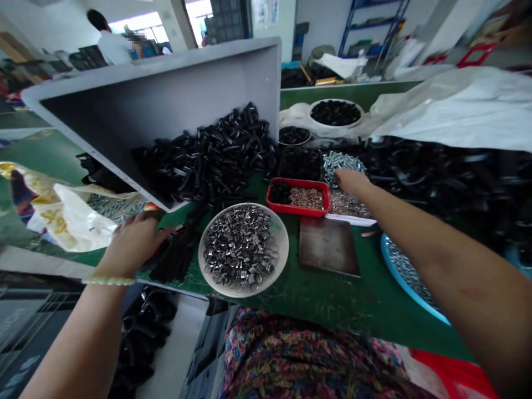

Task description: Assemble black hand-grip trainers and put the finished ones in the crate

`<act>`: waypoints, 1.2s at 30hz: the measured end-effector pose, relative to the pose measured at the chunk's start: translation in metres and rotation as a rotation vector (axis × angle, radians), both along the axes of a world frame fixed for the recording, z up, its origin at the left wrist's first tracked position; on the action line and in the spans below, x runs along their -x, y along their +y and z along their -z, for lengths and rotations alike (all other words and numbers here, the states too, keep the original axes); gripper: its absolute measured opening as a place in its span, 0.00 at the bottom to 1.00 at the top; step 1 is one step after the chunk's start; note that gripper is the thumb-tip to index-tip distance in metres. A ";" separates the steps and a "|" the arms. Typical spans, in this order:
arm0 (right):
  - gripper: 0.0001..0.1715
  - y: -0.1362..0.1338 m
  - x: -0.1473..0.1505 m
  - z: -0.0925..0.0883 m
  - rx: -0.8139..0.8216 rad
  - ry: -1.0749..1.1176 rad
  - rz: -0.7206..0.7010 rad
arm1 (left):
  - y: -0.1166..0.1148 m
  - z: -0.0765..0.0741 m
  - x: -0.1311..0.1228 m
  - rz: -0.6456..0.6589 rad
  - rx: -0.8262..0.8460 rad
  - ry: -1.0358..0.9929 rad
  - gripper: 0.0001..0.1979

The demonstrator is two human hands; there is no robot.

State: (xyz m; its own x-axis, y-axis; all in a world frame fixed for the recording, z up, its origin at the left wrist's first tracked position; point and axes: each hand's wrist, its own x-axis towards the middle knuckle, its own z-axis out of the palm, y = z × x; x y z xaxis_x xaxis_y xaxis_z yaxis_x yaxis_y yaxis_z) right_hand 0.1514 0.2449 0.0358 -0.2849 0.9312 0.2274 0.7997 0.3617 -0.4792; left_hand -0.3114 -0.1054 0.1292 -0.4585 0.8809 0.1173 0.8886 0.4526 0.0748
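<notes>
My left hand [135,241] is at the left of the green table, over dark parts [177,255], its thumb and fingers curved near a small metal-tipped piece; what it grips is hard to make out. My right hand [351,180] reaches to the silvery screws [338,162] behind the red tray [297,209], fingertips down among them and partly hidden. Between the hands stand a white round bowl of metal rings [241,249] and a flat dark plate [328,246]. The red tray holds black pieces and copper-coloured small parts [306,198].
A large grey bin [166,66] lies tipped with black parts [224,149] spilling out. A blue-rimmed basin [409,291] stands under my right forearm. Black parts [436,177] and white sheeting [461,108] fill the right side. A person [112,44] is in the far background.
</notes>
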 end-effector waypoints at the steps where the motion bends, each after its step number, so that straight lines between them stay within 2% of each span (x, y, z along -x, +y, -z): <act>1: 0.10 0.000 0.002 -0.003 -0.003 0.005 0.006 | 0.024 -0.009 -0.020 0.108 -0.072 0.100 0.19; 3: 0.09 -0.003 0.008 -0.011 -0.021 0.025 0.023 | 0.085 -0.018 -0.070 0.342 -0.089 0.054 0.18; 5: 0.08 -0.015 0.013 -0.021 -0.054 0.048 0.059 | 0.154 -0.013 -0.125 0.513 -0.014 -0.085 0.15; 7: 0.07 -0.039 0.014 -0.030 -0.015 0.169 0.105 | 0.219 0.002 -0.170 0.556 0.021 -0.152 0.13; 9: 0.06 -0.077 0.009 -0.035 0.145 0.434 0.116 | 0.268 0.020 -0.201 0.554 0.018 -0.166 0.14; 12: 0.09 -0.146 -0.010 -0.030 0.439 0.830 0.038 | 0.307 0.042 -0.222 0.548 0.029 -0.185 0.16; 15: 0.14 -0.203 -0.030 -0.016 0.536 0.918 0.048 | 0.320 0.054 -0.224 0.546 0.028 -0.209 0.18; 17: 0.15 -0.224 -0.039 -0.008 0.495 0.897 0.078 | 0.324 0.059 -0.222 0.539 0.019 -0.232 0.18; 20: 0.13 -0.238 -0.043 -0.002 0.401 0.871 0.148 | 0.326 0.060 -0.220 0.515 0.002 -0.299 0.17; 23: 0.11 -0.246 -0.038 -0.004 0.356 0.868 0.170 | 0.323 0.055 -0.219 0.486 -0.050 -0.403 0.15; 26: 0.11 -0.256 -0.034 -0.011 0.361 0.931 0.109 | 0.307 0.047 -0.223 0.475 -0.120 -0.556 0.15; 29: 0.10 -0.264 -0.034 -0.016 0.271 0.932 0.064 | 0.265 0.045 -0.241 0.492 -0.140 -0.827 0.12; 31: 0.08 -0.268 -0.033 -0.019 0.134 0.853 0.023 | 0.222 0.048 -0.260 0.509 -0.080 -1.139 0.11; 32: 0.08 -0.270 -0.031 -0.019 0.078 0.819 -0.006 | 0.198 0.050 -0.269 0.495 -0.014 -1.410 0.12; 34: 0.09 -0.273 -0.025 -0.019 0.043 0.789 -0.064 | 0.150 0.054 -0.287 0.395 0.105 -1.867 0.11; 36: 0.10 -0.276 -0.019 -0.017 0.048 0.765 -0.094 | 0.110 0.059 -0.300 0.289 0.145 -2.117 0.10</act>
State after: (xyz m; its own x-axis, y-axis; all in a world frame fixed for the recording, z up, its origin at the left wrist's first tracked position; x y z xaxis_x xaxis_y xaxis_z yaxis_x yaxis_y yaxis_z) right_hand 0.1702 -0.0314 0.0533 -0.1427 0.9247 0.3528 0.2062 0.3765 -0.9032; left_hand -0.0109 0.0050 0.0702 0.3396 0.8855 -0.3172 -0.4368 0.4471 0.7806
